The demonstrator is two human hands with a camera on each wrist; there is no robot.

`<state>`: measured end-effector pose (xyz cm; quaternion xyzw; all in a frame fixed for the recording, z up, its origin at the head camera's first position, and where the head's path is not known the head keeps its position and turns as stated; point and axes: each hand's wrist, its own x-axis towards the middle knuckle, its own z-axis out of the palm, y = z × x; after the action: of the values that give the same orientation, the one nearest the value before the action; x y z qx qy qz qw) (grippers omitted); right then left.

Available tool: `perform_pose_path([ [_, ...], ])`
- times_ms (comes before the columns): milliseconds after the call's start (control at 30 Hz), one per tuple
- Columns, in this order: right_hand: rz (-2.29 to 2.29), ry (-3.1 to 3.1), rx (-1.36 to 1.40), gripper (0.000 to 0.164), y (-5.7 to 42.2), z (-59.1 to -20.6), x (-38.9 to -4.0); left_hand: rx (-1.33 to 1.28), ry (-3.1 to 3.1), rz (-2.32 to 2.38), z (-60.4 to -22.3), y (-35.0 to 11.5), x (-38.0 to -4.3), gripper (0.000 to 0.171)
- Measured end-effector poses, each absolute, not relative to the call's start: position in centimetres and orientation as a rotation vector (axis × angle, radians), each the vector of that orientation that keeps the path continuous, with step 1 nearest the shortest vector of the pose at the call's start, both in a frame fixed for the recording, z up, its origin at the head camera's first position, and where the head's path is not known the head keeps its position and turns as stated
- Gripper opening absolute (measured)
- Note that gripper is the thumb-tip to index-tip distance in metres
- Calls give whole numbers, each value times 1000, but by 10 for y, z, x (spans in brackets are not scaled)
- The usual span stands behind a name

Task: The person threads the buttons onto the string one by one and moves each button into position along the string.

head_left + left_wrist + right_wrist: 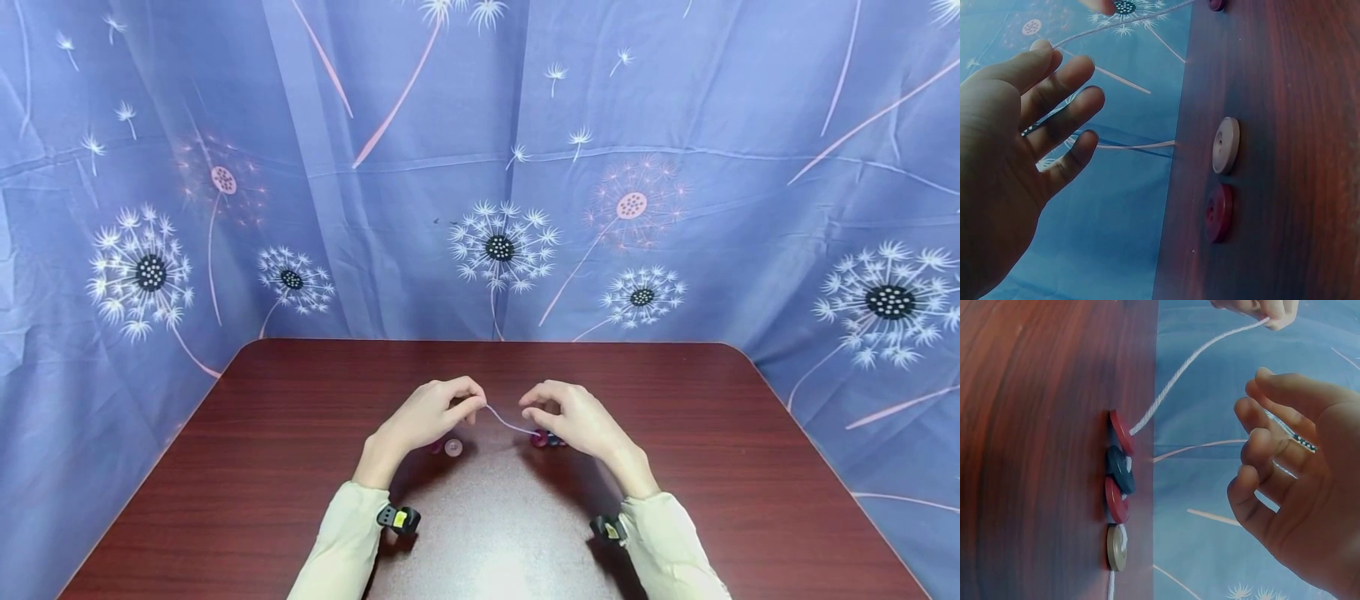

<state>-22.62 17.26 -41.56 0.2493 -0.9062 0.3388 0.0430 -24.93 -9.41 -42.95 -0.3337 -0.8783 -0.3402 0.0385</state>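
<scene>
My left hand (429, 417) pinches the end of a white cord (1185, 367) between thumb and forefinger, above the table. The cord slopes down to a row of threaded buttons: a red button (1121, 432), a dark blue button (1120, 470), another red button (1115, 501) and a beige button (1115, 549). To the right, my right hand (583, 421) hovers over this row with loosely bent fingers and nothing between them. Below my left hand lie two loose buttons, a pale button (1227, 146) and a dark red button (1219, 214).
The brown wooden table (300, 467) has rounded far corners. Behind it and along its sides hangs a blue curtain (420, 275) with a dandelion print. Black bands (400, 520) sit at both wrists, over light sleeves (341, 542).
</scene>
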Motion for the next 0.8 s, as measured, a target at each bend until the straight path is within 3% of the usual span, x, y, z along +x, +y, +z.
perform_pose_path([
  [300,1015,-2700,805,12,166,-414,-224,-1048,-2697,-1061,-429,-93,-249,22],
  [800,1086,-2676,793,19,150,-415,-218,-1061,-2672,-1055,-428,-91,-247,14],
])
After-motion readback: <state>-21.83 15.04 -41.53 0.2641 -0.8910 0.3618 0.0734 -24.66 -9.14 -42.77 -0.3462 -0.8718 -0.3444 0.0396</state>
